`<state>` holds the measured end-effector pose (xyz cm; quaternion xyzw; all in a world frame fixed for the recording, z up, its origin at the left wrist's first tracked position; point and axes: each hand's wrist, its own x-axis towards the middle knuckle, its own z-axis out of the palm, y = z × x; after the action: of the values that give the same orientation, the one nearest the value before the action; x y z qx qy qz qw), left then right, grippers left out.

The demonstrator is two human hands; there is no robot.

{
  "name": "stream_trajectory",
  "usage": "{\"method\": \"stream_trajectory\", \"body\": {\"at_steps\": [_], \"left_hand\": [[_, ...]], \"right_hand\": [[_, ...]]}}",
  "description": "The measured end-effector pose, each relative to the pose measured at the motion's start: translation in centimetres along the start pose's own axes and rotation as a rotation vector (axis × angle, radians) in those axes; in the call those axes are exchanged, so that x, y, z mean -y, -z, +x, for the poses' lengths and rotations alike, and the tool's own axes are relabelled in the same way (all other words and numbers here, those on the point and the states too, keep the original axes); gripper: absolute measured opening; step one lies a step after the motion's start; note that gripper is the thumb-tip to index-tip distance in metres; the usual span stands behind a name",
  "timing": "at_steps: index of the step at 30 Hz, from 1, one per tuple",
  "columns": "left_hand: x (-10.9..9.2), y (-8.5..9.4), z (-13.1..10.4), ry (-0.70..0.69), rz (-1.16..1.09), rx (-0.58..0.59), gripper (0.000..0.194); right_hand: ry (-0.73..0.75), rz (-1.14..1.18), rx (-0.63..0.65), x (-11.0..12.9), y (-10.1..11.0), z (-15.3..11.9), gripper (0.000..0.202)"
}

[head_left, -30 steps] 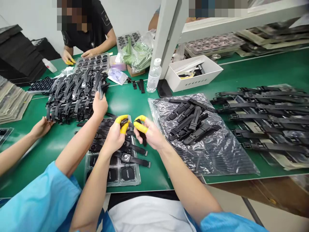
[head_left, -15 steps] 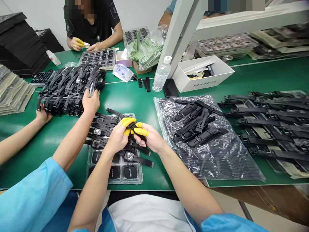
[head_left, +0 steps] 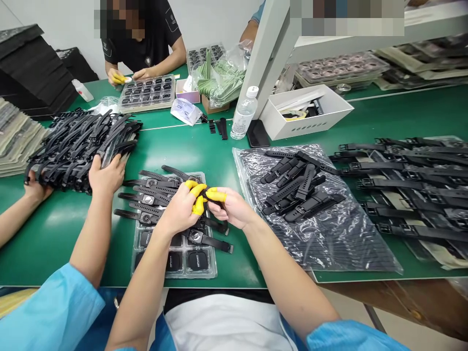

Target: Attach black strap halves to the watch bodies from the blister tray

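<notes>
My left hand and my right hand, with yellow finger cots on several fingers, meet over a clear plastic tray. Both are closed on one small black watch part; the fingers cover most of it, so I cannot tell watch body from strap. Below and around them, several black smartwatches with straps lie face down across the tray. Its front cells hold square black watch faces. To the right, loose black watch straps are heaped on a plastic-wrapped bundle.
At left, a co-worker's hands grip a stack of trays full of strapped watches. Further right lie more black straps. A water bottle, a phone and a white box stand behind; another person sits opposite.
The co-worker's hands and the watch stack have moved left and toward me, uncovering strap ends on my tray. My hands stay together, with the fingers slightly shifted around the black part.
</notes>
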<state>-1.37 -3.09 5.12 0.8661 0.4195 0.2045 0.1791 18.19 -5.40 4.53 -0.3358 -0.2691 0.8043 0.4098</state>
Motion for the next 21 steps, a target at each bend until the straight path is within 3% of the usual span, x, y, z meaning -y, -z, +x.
{"method": "stream_trajectory", "body": {"at_steps": [6, 12, 14, 19, 21], "left_hand": [[0.4, 0.4, -0.2, 0.072, -0.272, -0.01, 0.033], [-0.2, -1.4, 0.3, 0.248, -0.6, -0.334, 0.028], [1.4, 0.5, -1.2, 0.32, -0.607, -0.419, 0.027], [7.1, 11.6, -7.9, 0.473, -0.598, -0.493, 0.041], [7.1, 12.8, -8.0, 0.482, -0.621, -0.513, 0.052]], "right_hand": [[0.016, -0.1, 0.01, -0.1, -0.3, -0.2, 0.045], [0.175, -0.179, -0.019, -0.4, -0.6, -0.2, 0.049], [0.214, -0.215, -0.013, -0.6, -0.6, -0.1, 0.051], [0.002, -0.278, 0.112, -0.5, -0.1, -0.3, 0.049], [-0.068, -0.37, 0.114, -0.1, 0.3, -0.4, 0.045]]}}
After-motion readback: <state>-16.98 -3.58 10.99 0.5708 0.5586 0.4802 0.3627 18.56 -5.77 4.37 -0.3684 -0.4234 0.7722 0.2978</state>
